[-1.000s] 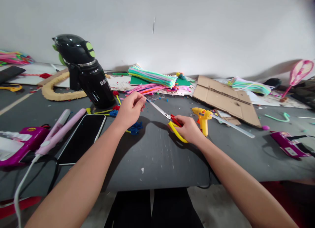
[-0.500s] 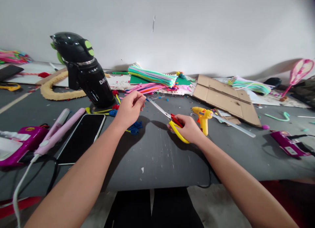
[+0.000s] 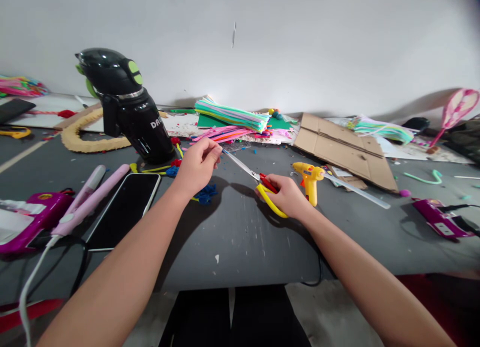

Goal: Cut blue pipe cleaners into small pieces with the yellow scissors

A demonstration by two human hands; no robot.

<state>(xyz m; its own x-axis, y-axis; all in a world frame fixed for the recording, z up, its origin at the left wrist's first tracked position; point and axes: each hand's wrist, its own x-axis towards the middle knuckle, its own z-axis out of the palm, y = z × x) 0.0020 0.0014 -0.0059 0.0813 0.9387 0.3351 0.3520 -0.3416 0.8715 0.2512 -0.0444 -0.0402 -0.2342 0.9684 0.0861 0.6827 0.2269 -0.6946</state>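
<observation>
Scissors point(image 3: 243, 167): long axis runs diagonally above the surface point(image 3: 232, 257), from the handles at the right hand point(image 3: 287, 194) up and leftward to the fingertips of the left hand point(image 3: 198, 167); the blades lie between the 2 hands, handle end nearer the right, tips just beside the left. Right grip: closed around the red and yellow handles; blades appear nearly together. Left grip: thumb and forefinger pressed together; a small blue bit point(image 3: 224, 151) shows at the blade tips; whether it is pinched cannot be told.

Adjacent items: yellow glue gun point(image 3: 311, 174), just beside the right hand on its outer side; dark blue pieces point(image 3: 205, 194), on the near side of the left hand; pink strips point(image 3: 225, 133), beyond the blades.

Difference from the earlier frame: slight; the black bottle point(image 3: 144, 129) sits marginally farther left in view; both hands and the scissors hold nearly the same pose.
</observation>
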